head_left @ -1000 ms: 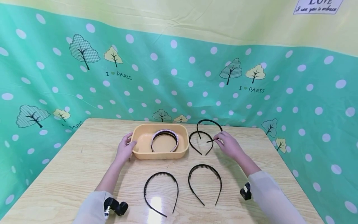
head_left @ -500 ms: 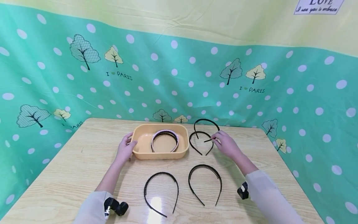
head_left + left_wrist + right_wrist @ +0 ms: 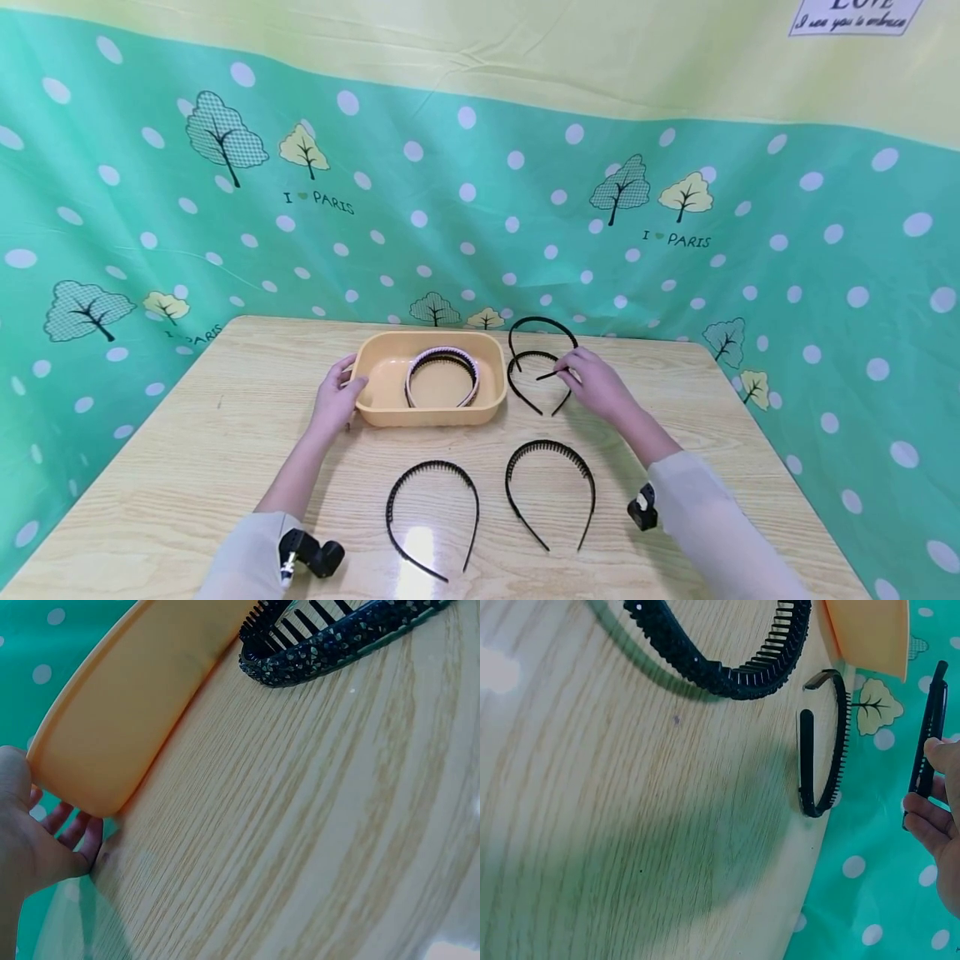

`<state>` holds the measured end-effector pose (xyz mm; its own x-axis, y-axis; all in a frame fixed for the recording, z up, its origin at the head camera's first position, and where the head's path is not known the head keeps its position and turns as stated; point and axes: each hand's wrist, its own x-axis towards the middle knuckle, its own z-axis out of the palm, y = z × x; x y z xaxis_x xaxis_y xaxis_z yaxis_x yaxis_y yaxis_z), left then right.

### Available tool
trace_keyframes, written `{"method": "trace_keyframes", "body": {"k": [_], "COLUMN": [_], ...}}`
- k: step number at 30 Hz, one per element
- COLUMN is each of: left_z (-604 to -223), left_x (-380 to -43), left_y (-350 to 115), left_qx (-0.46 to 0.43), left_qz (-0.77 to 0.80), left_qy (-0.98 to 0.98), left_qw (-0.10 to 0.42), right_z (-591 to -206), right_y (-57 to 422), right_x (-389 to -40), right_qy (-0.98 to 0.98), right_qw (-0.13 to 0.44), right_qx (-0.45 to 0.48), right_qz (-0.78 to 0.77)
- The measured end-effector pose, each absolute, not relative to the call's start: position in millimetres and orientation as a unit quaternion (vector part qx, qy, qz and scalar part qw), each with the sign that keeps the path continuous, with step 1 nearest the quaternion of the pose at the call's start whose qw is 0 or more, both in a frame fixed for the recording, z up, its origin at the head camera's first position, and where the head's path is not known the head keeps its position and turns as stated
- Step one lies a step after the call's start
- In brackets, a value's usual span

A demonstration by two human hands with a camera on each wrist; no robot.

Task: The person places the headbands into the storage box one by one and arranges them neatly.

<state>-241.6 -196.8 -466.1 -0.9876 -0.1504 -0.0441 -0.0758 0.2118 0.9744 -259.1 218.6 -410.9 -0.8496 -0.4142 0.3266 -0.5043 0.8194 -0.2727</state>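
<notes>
My left hand (image 3: pixel 332 406) grips the left end of a light-orange plastic basin (image 3: pixel 381 377), its thumb over the rim. Inside the basin lie a pale lilac headband (image 3: pixel 442 349) and at least one black headband, nested together. My right hand (image 3: pixel 597 388) pinches a black headband (image 3: pixel 542 319) near one end, raised at the back of the table. Below and partly overlapped by it in the head view, another black headband (image 3: pixel 528 403) rests on the table just right of the basin. In the right wrist view the held headband (image 3: pixel 928 735) appears edge-on between thumb and fingers.
Two black toothed headbands lie nearer the front: one at left (image 3: pixel 432 463), one at right (image 3: pixel 547 443). The wooden table (image 3: pixel 202 450) backs onto a green dotted curtain (image 3: pixel 465 217). A small black camera device hangs at each wrist.
My right hand has moved left with the black headband, bringing it closer to the basin and over the headband on the table. My left hand and the basin stay put.
</notes>
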Motion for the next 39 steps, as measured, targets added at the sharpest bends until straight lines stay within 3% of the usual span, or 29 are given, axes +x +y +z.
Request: {"method": "trace_keyframes", "body": {"k": [39], "left_z": [-467], "left_x": [-242], "left_y": [-197], "left_qx": [0.069], "left_qz": [-0.625], "left_qy": [-0.777], "left_qw": [0.036], "right_z": [-407], "right_y": [186], "right_x": [-261], "right_qy": [-0.938], "right_qw": [0.130], "right_qx": [0.281], "right_qz": [0.156]}}
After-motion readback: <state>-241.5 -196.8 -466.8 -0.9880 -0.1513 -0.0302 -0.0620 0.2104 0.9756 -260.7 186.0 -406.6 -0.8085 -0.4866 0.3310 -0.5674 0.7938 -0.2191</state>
